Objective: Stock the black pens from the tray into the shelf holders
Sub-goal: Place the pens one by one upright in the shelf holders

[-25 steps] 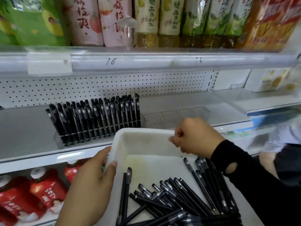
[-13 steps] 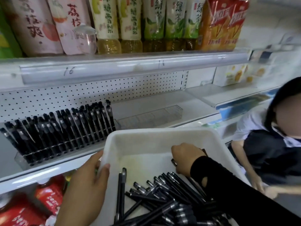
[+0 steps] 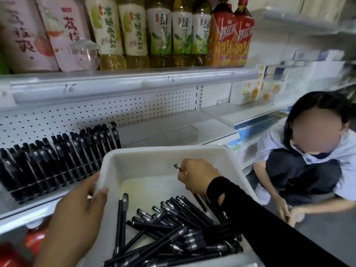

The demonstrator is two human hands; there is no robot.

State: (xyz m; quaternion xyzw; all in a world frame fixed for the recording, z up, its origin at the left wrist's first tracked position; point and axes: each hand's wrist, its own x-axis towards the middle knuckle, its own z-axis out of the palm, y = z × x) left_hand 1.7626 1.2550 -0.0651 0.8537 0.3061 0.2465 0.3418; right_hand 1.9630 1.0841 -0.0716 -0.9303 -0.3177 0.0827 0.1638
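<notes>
The right hand (image 3: 196, 176), at centre frame, is closed in a fist round one pen (image 3: 176, 167), whose clip end pokes out toward the upper left; it hangs over the bare far half of the tray (image 3: 163, 151). The left hand (image 3: 81, 214), lower left, grips the tray's near-left rim with the thumb hooked inside. By my reckoning the job is past halfway. The filled holder (image 3: 57, 157) at middle left stands packed with upright pens, but a fair heap of loose pens (image 3: 173, 234) lies crisscrossed at the bottom of the tray. The empty holder (image 3: 173, 135), clear plastic, waits just beyond the tray's far rim. Both holders sit on a white shelf (image 3: 212, 130) backed by pegboard (image 3: 115, 112). Bottles (image 3: 159, 33) of tea line the shelf above, and a crouching person (image 3: 308, 170) is on the floor at the right.
</notes>
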